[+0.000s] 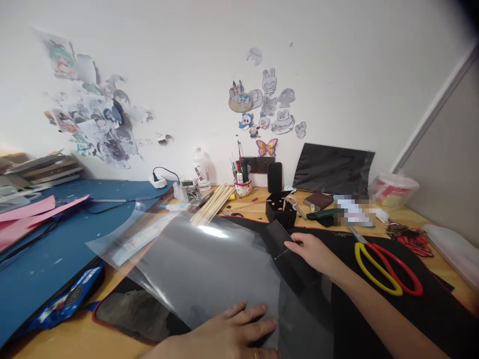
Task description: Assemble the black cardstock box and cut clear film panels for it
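A large clear plastic sheet (209,264) lies over the black mat (318,324), shining where light catches it. My left hand (235,331) rests flat on its near edge, fingers spread. Farther off, my right hand (312,252) pinches the right edge of a small black rectangular card piece (279,237), which is over the sheet's right side. Whether the card touches the sheet, I cannot tell. Just behind it stands an open black box (280,209). Scissors (385,267) with one yellow and one red handle lie on the mat to the right.
Wooden sticks (212,203), a pen cup (243,187), a water bottle (201,169) and a phone (274,177) are at the back. A black sheet (333,169) leans on the wall beside a plastic tub (394,189). Left are a blue board (56,249) and blue packet (71,299).
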Tool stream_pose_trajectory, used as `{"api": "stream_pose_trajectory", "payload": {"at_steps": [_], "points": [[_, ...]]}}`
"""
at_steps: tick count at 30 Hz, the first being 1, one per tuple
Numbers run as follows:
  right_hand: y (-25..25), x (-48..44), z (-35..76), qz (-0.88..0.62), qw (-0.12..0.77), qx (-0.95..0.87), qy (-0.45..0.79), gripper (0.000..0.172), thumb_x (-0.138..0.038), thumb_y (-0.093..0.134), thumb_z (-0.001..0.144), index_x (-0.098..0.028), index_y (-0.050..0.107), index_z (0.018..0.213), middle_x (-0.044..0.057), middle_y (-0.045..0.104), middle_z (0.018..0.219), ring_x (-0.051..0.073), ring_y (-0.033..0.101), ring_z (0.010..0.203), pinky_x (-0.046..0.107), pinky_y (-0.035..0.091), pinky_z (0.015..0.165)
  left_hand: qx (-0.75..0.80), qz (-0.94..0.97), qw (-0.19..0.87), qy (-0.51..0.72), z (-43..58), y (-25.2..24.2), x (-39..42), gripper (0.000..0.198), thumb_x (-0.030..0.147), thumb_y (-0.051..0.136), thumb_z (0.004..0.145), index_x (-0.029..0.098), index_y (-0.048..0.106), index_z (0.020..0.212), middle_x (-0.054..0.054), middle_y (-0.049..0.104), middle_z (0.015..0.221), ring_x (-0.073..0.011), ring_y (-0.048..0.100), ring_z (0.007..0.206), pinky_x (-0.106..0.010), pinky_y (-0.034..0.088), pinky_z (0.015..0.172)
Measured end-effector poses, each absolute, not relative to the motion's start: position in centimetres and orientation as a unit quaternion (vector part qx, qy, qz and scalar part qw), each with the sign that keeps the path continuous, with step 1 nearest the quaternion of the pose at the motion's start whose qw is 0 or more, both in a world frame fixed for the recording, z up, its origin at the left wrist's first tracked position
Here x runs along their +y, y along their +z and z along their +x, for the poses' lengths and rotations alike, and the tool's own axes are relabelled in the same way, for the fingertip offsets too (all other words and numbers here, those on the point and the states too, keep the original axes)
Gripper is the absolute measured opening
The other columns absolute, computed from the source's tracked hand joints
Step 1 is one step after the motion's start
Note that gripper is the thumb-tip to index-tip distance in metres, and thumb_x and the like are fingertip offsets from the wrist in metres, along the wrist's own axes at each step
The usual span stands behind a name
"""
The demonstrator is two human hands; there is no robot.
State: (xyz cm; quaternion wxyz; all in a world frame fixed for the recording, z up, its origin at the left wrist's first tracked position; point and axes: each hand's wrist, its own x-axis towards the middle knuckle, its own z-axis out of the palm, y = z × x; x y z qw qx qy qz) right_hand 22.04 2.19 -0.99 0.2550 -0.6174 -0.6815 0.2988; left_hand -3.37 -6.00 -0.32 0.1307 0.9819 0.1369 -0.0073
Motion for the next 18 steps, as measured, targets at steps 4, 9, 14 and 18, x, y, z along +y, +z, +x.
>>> {"api": "stream_pose_trajectory", "payload": {"at_steps": [4,9,14,18], "points": [[-0.9,1.3,22.1,-0.68,0.209,-0.677,0.186,0.024,-0.038,0.045,0.078,-0.021,0.045,0.062,0.002,0.053,0.06,0.022,0.054,0.062,0.027,0.028,0.054,0.21,0.952,0.222,-0.005,-4.2,3.4,-5.2,0.055,0.04,0.05,0.083,0.02,0.038,0.132,-0.011,0.036,0.139,-0.0276,0.03,0.129,-0.042,0.03,0.104],[-0.5,0.4,21.5,-0.677,0.215,-0.691,0.133,0.022,-0.037,0.035,0.086,-0.022,0.048,0.076,0.005,0.061,0.069,0.024,0.06,0.073,0.028,0.035,0.061,0.239,0.945,0.22,0.027,-5.0,3.9,-4.4,0.07,0.046,0.059,0.074,0.028,0.029,0.135,-0.007,0.031,0.142,-0.0256,0.028,0.13,-0.043,0.027,0.105],[1.8,0.8,21.3,-0.639,0.268,-0.716,0.08,0.025,-0.039,0.035,0.087,-0.02,0.052,0.087,0.006,0.064,0.08,0.023,0.06,0.082,0.029,0.038,0.068,0.215,0.96,0.181,0.005,-4.9,4.9,-5.4,0.059,0.032,0.056,0.08,0.027,0.033,0.134,-0.008,0.036,0.139,-0.0252,0.033,0.128,-0.04,0.031,0.103],[5.0,2.0,20.8,-0.574,0.235,-0.781,0.072,0.021,-0.039,0.049,0.081,-0.02,0.058,0.08,0.001,0.062,0.069,0.018,0.058,0.069,0.025,0.036,0.058,0.201,0.972,0.088,0.085,-5.1,4.2,-6.9,0.044,0.028,0.045,0.087,0.028,0.04,0.13,-0.004,0.047,0.132,-0.0196,0.042,0.122,-0.033,0.034,0.102]]}}
